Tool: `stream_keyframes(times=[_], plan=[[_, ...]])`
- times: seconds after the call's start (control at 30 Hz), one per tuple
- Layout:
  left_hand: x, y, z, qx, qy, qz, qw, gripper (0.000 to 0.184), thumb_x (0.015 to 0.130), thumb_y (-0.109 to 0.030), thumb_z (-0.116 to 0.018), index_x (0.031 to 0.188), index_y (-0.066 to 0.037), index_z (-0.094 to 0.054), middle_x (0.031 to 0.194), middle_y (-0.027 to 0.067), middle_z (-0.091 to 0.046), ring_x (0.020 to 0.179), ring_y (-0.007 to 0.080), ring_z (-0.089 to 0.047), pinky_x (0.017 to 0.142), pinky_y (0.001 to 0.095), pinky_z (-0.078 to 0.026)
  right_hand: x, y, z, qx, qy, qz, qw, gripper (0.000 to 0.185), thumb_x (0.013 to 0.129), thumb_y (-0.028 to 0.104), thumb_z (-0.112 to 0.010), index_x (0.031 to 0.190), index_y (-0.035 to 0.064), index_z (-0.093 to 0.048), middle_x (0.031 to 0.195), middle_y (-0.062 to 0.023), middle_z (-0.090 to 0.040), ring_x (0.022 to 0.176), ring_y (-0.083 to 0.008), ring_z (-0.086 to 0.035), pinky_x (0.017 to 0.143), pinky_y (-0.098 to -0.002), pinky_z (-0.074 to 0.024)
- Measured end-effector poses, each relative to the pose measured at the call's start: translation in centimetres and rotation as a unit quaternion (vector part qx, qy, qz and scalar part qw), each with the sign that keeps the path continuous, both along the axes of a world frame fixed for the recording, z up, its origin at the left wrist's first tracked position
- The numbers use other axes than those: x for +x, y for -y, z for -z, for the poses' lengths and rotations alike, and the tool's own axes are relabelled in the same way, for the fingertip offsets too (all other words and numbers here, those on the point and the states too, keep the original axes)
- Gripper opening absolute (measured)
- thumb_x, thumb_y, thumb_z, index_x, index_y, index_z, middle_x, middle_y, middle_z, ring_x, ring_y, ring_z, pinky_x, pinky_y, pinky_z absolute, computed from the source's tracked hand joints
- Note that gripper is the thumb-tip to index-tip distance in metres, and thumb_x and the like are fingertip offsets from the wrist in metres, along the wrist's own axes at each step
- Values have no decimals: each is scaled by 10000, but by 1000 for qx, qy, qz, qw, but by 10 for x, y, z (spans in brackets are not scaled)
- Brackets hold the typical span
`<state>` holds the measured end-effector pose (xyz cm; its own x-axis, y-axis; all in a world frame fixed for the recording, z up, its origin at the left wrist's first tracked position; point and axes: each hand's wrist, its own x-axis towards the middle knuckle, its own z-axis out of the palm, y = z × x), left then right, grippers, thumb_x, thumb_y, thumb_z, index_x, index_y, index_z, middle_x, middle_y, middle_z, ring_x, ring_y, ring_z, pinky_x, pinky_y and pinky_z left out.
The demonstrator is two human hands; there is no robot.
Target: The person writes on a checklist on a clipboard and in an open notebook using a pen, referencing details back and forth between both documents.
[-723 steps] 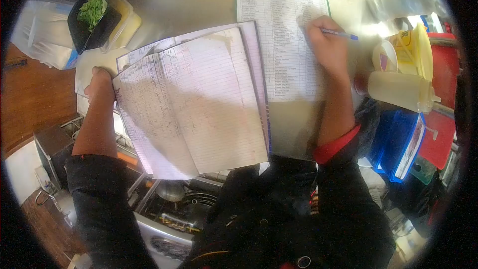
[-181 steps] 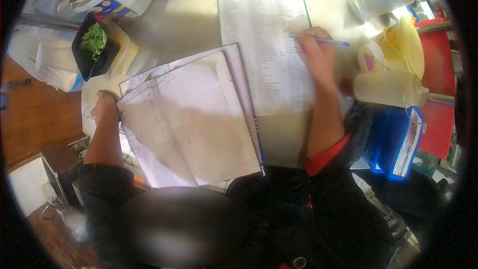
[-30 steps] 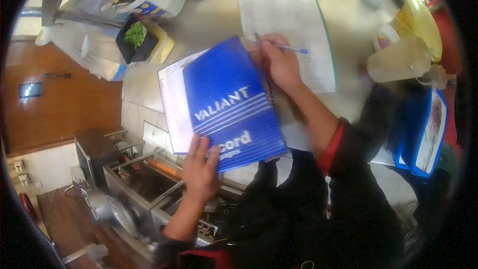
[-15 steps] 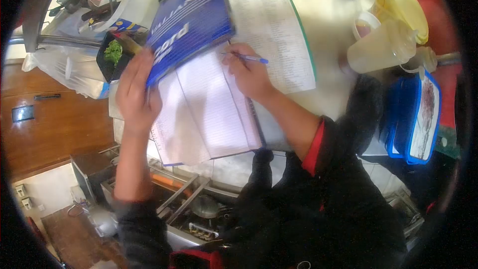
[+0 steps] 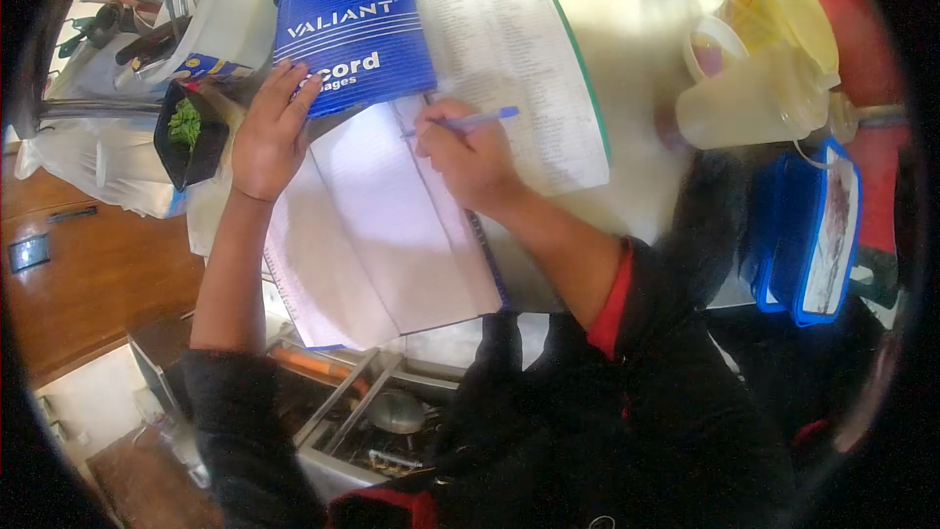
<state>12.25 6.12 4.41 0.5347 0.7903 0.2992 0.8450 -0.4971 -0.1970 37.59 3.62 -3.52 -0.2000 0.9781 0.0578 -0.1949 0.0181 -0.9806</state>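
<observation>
Displaced since the frame half a second earlier, the closed blue record notebook with white "VALIANT" lettering (image 5: 354, 34), then aslant and raised in the left hand (image 5: 271, 137) over the open pages, now lies farther up and squarer to the view, its title more fully readable. It sits at the far edge of the open notebook with pale ruled pages (image 5: 392, 235), whose spread is more exposed than before. One second earlier, the blue cover lay across that spread.

Left hand: fingers extended and laid on the near left corner of the blue cover, not curled around it. Right hand: fingers closed around a slim blue pen (image 5: 485, 120), a grasp unchanged from the earlier frames. The right hand (image 5: 465, 157) is over the upper right part of the open notebook; the pen's tip points at the page, though whether it touches the paper cannot be told.

To the right of both notebooks is a green-edged clipboard with a printed white list (image 5: 524, 69), set on the pale metal table (image 5: 636, 78). Near the left hand stands an angular black plastic container of green leaves (image 5: 183, 125); well apart, at right, is a translucent plastic squeeze bottle (image 5: 749, 106).
</observation>
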Motion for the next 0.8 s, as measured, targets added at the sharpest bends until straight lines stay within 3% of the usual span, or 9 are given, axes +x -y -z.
stream_keyframes(times=[0.07, 0.13, 0.2, 0.27, 0.43, 0.57, 0.73, 0.8], plan=[[1, 2, -1, -7, 5, -5, 1000, 514, 723, 73, -634, 1204, -106, -637, 1274, 142, -596, 1243, 342, -531, 998, 422, -471, 10, -4, -19, -64, -15, -24, 998, 122, 900, 117, -571, 919, 9, -625, 863, -176, -663, 790, -309, -648, 707, -386, -506], [0, 5, -2, -12, 10, -16, 1000, 517, 719, 75, -634, 1203, -110, -638, 1269, 144, -598, 1242, 342, -533, 1000, 422, -469, 28, -16, -37, 213, 112, 113, 964, 131, 909, 81, -568, 993, 6, -636, 948, -178, -674, 870, -299, -664, 779, -369, -522], [-2, 4, -1, -8, 34, -10, 999, 512, 716, 62, -651, 1196, -115, -643, 1263, 146, -599, 1239, 342, -534, 997, 420, -471, 61, -37, -16, 265, 180, 147, 936, 171, 916, 53, -555, 1064, 9, -628, 1006, -187, -670, 936, -323, -664, 846, -379, -524], [-10, 0, 5, -5, 26, -27, 999, 502, 717, 49, -665, 1191, -114, -645, 1268, 143, -596, 1239, 338, -535, 989, 416, -478, 90, -69, -9, 331, 323, 190, 866, 198, 920, 52, -534, 1098, 10, -611, 1012, -193, -669, 945, -357, -655, 854, -413, -522], [-11, 8, 21, 6, 50, -34, 998, 493, 718, 16, -698, 1188, -127, -651, 1289, 135, -583, 1244, 331, -531, 978, 409, -487, 61, -154, -23, 340, 374, 149, 850, 262, 901, 77, -544, 1151, 29, -603, 1067, -206, -664, 1005, -368, -639, 875, -475, -507], [-10, 11, 23, -7, 87, -53, 995, 554, 698, -2, -720, 1229, -130, -626, 1324, 163, -553, 1247, 358, -521, 1023, 422, -451, 22, -194, -14, 373, 552, 48, 744, 377, 838, 156, -604, 1212, 107, -611, 1106, -165, -673, 1062, -344, -633, 888, -465, -513], [-5, 16, 19, -41, 110, -76, 990, 573, 692, -18, -721, 1245, -130, -620, 1371, 185, -514, 1253, 379, -507, 1073, 435, -404, 15, -201, -23, 327, 637, -12, 698, 408, 810, 142, -615, 1216, 163, -632, 1096, -144, -684, 1051, -318, -648, 885, -449, -518], [0, 16, 16, -29, 97, -100, 990, 521, 732, 57, -645, 1212, -147, -652, 1317, 170, -560, 1247, 361, -521, 1015, 420, -454, 21, -202, -22, 319, 644, -19, 695, 411, 804, 135, -619, 1213, 172, -637, 1084, -137, -690, 1044, -313, -653, 885, -452, -517]])
